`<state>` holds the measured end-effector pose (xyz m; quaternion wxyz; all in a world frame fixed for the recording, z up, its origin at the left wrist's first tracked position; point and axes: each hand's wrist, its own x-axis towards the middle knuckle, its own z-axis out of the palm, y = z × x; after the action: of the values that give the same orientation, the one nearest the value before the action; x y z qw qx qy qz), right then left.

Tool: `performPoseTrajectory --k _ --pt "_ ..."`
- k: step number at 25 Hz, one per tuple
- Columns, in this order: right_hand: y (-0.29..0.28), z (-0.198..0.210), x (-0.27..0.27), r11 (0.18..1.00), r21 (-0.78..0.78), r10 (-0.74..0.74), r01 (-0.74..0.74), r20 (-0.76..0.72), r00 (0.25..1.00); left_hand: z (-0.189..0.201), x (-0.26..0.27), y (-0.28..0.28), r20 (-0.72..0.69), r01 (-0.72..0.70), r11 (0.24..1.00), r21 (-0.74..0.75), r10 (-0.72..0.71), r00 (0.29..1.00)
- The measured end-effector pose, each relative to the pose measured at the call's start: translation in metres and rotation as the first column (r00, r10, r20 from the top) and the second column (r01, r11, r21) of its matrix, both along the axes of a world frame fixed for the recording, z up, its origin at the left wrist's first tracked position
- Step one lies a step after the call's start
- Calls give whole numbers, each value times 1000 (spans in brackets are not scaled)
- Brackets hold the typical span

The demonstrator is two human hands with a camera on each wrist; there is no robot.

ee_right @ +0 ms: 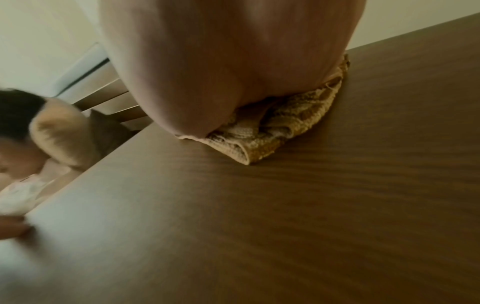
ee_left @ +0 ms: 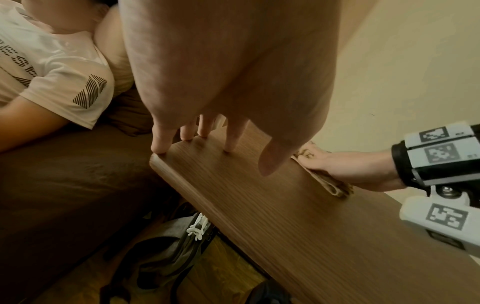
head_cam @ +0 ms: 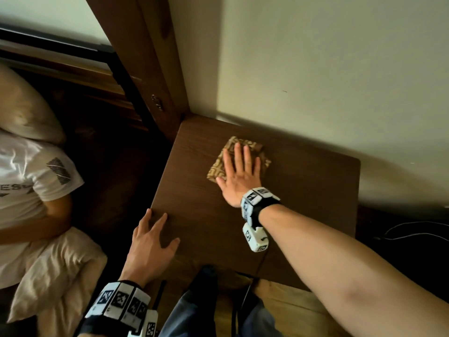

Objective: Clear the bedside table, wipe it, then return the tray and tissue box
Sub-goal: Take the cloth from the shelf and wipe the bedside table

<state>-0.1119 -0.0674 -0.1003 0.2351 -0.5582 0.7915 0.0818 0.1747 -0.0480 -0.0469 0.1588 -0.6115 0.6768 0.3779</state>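
Note:
The dark wooden bedside table point(head_cam: 303, 190) carries only a folded brown patterned cloth point(head_cam: 218, 166) near its back middle. My right hand point(head_cam: 239, 171) lies flat on that cloth with straight fingers, pressing it onto the wood; in the right wrist view the cloth point(ee_right: 283, 131) bulges out from under the palm. My left hand point(head_cam: 151, 242) rests on the table's front left corner, fingers spread, fingertips point(ee_left: 159, 147) touching the edge. Neither tray nor tissue box is in view.
A person in a white T-shirt point(head_cam: 31, 176) lies on the bed at the left, with pillows point(head_cam: 26, 110). The wooden bed post point(head_cam: 155, 69) stands at the table's back left corner, the wall point(head_cam: 315, 69) behind. Cables point(head_cam: 413, 229) lie right; a bag point(ee_left: 166, 253) sits on the floor under the table's edge.

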Motion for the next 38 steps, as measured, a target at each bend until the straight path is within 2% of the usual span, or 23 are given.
performPoseTrajectory --k 4,7,12,16,20,22,25,27,28,29,30,31,32,33,34,35,36,37,38 --pt "24 -2 46 968 -25 253 -252 83 964 -1 0 0 10 11 1000 -5 -11 1000" --pt "70 -3 43 923 -41 385 -383 131 914 -3 1 -1 42 16 1000 -3 -15 999" --pt "178 2 5 911 -42 411 -410 148 899 -2 -4 3 78 35 999 -21 -33 996" --pt "266 4 -19 922 -11 385 -388 153 910 -7 -6 4 109 29 999 -35 -25 994" --pt "336 28 -44 957 32 281 -289 150 948 -9 -16 8 87 50 998 -27 -48 995" --pt "365 41 -58 973 67 209 -221 149 966 0 -32 18 62 102 994 -43 -99 993" --pt "404 53 -86 978 148 123 -150 176 977 26 -75 45 -47 211 975 -67 -214 976" --pt "418 72 -105 969 246 -64 -11 297 953 50 -110 69 -132 309 945 -103 -321 938" --pt "419 87 -112 954 286 -189 86 356 915 63 -128 80 -192 374 922 -105 -387 902" --pt "417 106 -118 930 309 -323 198 434 841 76 -146 90 -275 433 899 -70 -435 857" --pt "415 125 -122 892 328 -446 311 523 726 88 -164 100 -369 490 872 -26 -464 806" --pt "413 146 -125 829 350 -555 437 615 560 104 -181 109 -444 532 847 12 -472 762" --pt "410 161 -126 737 404 -631 542 697 339 115 -195 118 -520 563 826 43 -462 718" --pt "407 178 -127 652 452 -637 609 762 117 132 -210 129 -583 576 814 76 -432 688" --pt "405 195 -128 594 480 -586 646 808 -61 146 -225 141 -635 597 796 100 -410 654" --pt "402 216 -129 562 487 -505 668 842 -189 162 -238 154 -670 611 780 136 -382 637" --pt "399 235 -129 528 483 -422 698 863 -279 177 -251 166 -696 628 765 145 -372 614" --pt "400 253 -128 492 474 -343 731 877 -338 192 -259 175 -712 622 769 151 -352 608" --pt "404 268 -129 433 463 -297 773 883 -363 200 -266 182 -722 605 786 130 -343 601"
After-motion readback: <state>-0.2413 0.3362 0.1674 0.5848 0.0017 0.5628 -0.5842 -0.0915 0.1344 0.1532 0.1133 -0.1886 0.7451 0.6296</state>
